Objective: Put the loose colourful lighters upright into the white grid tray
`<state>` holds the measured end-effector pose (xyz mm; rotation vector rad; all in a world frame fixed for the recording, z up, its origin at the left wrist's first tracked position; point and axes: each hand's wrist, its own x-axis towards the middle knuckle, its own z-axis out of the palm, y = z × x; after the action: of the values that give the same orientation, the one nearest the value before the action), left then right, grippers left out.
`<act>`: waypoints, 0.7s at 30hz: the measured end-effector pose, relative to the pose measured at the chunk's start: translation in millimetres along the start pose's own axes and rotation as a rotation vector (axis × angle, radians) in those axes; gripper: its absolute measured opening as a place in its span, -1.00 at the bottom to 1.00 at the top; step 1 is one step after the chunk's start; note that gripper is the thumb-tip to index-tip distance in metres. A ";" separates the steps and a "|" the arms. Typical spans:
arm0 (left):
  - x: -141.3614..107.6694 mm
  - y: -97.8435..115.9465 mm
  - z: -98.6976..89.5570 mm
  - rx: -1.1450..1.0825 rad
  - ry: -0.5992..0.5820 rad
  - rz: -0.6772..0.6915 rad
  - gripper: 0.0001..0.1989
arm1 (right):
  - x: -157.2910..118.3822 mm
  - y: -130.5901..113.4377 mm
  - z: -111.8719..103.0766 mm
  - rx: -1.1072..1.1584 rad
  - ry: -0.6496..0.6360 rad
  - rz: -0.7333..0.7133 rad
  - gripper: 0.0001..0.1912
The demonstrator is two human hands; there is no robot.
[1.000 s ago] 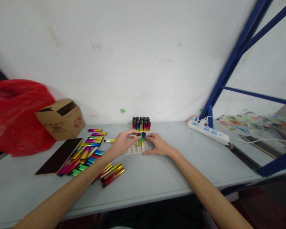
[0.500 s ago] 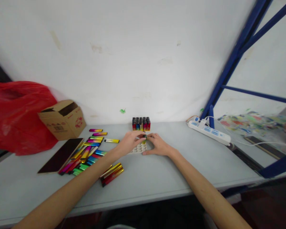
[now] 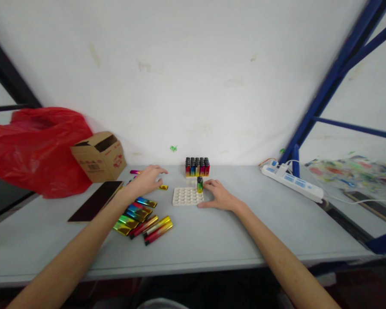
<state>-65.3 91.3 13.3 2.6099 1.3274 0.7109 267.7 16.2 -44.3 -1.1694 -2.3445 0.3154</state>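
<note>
A white tray with round holes (image 3: 182, 196) lies on the table. One lighter with a green and yellow metallic body (image 3: 200, 185) stands upright in its back right corner. My right hand (image 3: 221, 196) grips the tray's right end, thumb at the front corner and fingertips at the back beside the lighter. Over the loose lighters on the left hovers my left hand (image 3: 146, 180), fingers apart and nothing visible in them. Beneath it and its forearm, several shiny lighters (image 3: 138, 210) lie in a pile, partly hidden. Nearer the front edge are red and gold lighters (image 3: 159, 231).
Behind the tray, rows of upright lighters (image 3: 197, 167) stand near the wall. A dark flat panel (image 3: 96, 201), a cardboard box (image 3: 99, 158) and a red plastic bag (image 3: 51, 150) occupy the left. On the right are a white power strip (image 3: 292, 183) and a blue metal frame (image 3: 321, 94).
My left hand has let go of the green and yellow lighter and moved left over the loose lighters. That lighter now stands in the tray. My right hand stays at the tray; the view has shifted slightly.
</note>
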 end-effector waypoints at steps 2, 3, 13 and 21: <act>-8.8 -29.4 -2.7 0.012 -0.046 -0.045 -0.70 | -0.1 0.4 0.0 0.004 -0.005 0.004 -0.18; -13.3 -38.9 -3.4 -0.007 -0.066 -0.052 -0.72 | -0.2 0.5 -0.1 0.006 -0.005 0.005 -0.19; -16.4 -0.5 -31.0 -0.464 0.050 -0.173 -0.65 | -0.6 -0.2 -1.1 0.013 -0.011 0.012 -0.19; -1.8 45.8 -8.5 -1.104 0.159 -0.279 -0.58 | -1.5 -0.1 -1.6 0.023 -0.022 0.019 -0.19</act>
<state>-36.7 61.4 34.7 1.4883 0.8810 1.1679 269.3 15.0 -43.4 -1.1837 -2.3443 0.3623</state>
